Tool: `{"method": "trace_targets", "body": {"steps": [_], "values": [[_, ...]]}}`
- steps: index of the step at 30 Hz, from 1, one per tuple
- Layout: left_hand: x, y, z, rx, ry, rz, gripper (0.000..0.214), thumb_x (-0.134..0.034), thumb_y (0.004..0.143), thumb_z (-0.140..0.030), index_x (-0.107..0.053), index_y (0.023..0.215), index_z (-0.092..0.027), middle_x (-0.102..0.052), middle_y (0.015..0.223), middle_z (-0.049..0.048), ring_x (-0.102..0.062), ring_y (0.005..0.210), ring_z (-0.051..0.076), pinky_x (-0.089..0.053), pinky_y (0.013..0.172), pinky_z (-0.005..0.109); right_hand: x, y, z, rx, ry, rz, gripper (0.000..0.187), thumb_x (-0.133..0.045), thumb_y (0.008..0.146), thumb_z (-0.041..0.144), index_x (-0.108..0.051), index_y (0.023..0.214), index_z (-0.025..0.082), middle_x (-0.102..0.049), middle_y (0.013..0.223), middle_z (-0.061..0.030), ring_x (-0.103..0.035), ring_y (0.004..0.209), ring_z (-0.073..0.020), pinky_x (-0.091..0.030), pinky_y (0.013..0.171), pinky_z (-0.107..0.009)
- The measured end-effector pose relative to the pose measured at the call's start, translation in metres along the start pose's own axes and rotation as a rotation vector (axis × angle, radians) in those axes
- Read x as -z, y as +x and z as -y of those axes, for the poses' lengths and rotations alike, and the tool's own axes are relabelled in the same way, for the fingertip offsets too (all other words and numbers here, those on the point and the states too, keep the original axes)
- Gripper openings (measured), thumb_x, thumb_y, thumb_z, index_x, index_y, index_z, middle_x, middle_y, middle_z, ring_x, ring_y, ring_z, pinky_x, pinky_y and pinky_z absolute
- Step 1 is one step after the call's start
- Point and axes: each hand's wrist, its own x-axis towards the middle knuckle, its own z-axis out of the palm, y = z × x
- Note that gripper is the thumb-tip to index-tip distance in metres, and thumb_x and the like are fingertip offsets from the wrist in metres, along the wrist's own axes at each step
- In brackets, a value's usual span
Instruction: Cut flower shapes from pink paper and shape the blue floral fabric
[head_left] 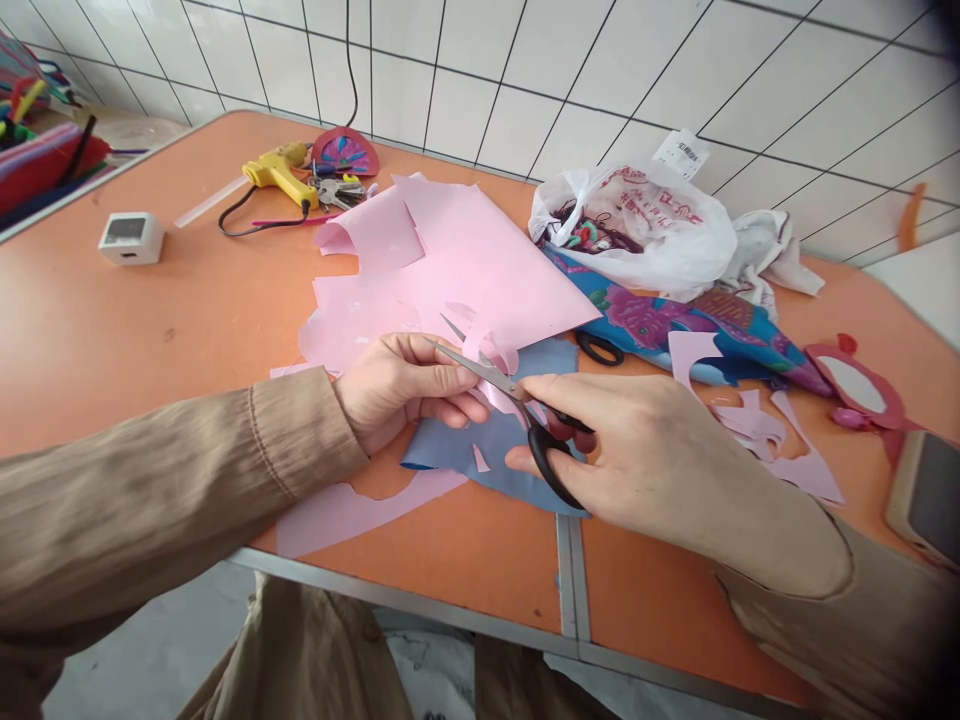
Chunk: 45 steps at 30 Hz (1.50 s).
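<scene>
Right hand [645,450] | scissors [491,373] handles half-hidden | left hand [397,388] covers pink scrap [496,402]

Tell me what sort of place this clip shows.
Likely a home or small-workshop orange craft table by a white tiled wall. Signs: a yellow hot glue gun, large pink paper sheets, and black-handled steel scissors in the right hand, snipping a small pink paper strip the left hand holds.

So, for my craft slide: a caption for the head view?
Right hand cuts pink paper with scissors, left hand holding it, over orange table.
</scene>
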Motion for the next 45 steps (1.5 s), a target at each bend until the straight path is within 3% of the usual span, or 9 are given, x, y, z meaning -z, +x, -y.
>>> {"method": "trace_targets", "body": {"steps": [14, 24, 34, 45], "values": [[-0.0013, -0.0016, -0.0012, 0.059, 0.007, -0.04, 0.009, -0.084, 0.07, -0.01, -0.076, 0.07, -0.008, -0.075, 0.063, 0.0085, -0.072, 0.057, 0.014, -0.058, 0.052, 0.016, -0.0005, 0.0002, -0.0001, 0.02, -0.006, -0.013, 0.015, -0.061, 0.085, 0.024, -0.053, 0.073, 0.022, -0.051, 0.056, 0.0031, -0.044, 0.051, -0.0139, -0.026, 0.052, -0.028], [-0.0016, -0.0014, -0.0084, -0.02, 0.107, -0.012, 0.02, -0.091, 0.062, -0.019, -0.074, 0.068, -0.01, -0.074, 0.062, 0.008, -0.071, 0.054, 0.015, -0.058, 0.051, 0.019, 0.0016, -0.0002, 0.0002, 0.026, -0.027, 0.003, 0.012, -0.063, 0.086, 0.028, -0.06, 0.076, 0.02, -0.055, 0.058, 0.0016, -0.049, 0.053, -0.0152, -0.027, 0.053, -0.028], [-0.0009, -0.0014, -0.0042, 0.01, 0.11, 0.01, 0.017, -0.09, 0.062, -0.017, -0.076, 0.069, -0.011, -0.074, 0.065, 0.0067, -0.071, 0.057, 0.015, -0.056, 0.051, 0.019, 0.0023, -0.001, 0.0009, 0.014, -0.02, 0.005, 0.004, -0.064, 0.081, 0.024, -0.062, 0.078, 0.022, -0.057, 0.059, 0.0015, -0.051, 0.054, -0.0157, -0.026, 0.051, -0.029], [-0.0012, -0.0015, -0.0024, 0.033, 0.075, 0.027, 0.018, -0.091, 0.061, -0.018, -0.079, 0.071, -0.011, -0.076, 0.068, 0.0076, -0.072, 0.06, 0.015, -0.056, 0.052, 0.018, -0.0038, -0.0038, -0.0014, 0.028, -0.002, -0.046, 0.017, -0.065, 0.084, 0.027, -0.053, 0.073, 0.022, -0.05, 0.058, 0.0037, -0.042, 0.052, -0.0132, -0.025, 0.052, -0.029]]}}
